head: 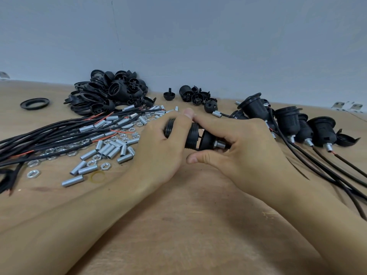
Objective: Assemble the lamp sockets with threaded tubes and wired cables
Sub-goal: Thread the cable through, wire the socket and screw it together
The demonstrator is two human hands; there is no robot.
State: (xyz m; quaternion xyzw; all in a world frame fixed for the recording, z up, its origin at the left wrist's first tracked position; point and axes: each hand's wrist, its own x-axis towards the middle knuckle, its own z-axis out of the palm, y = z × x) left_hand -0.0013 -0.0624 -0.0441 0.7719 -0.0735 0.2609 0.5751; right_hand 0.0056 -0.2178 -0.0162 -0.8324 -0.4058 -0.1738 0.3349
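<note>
With my left hand (162, 143) clamped round the black ribbed plastic socket body (191, 136) and my right hand (242, 147) gripping its domed cap (208, 138), I risk cross-threading them if tilted.

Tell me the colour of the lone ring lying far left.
Black ring, clearest in the head view.

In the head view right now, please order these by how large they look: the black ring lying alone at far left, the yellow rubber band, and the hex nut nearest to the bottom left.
1. Black ring, clearly the largest, although farthest from the camera.
2. Yellow rubber band.
3. Hex nut, slightly smaller than the band.
</note>
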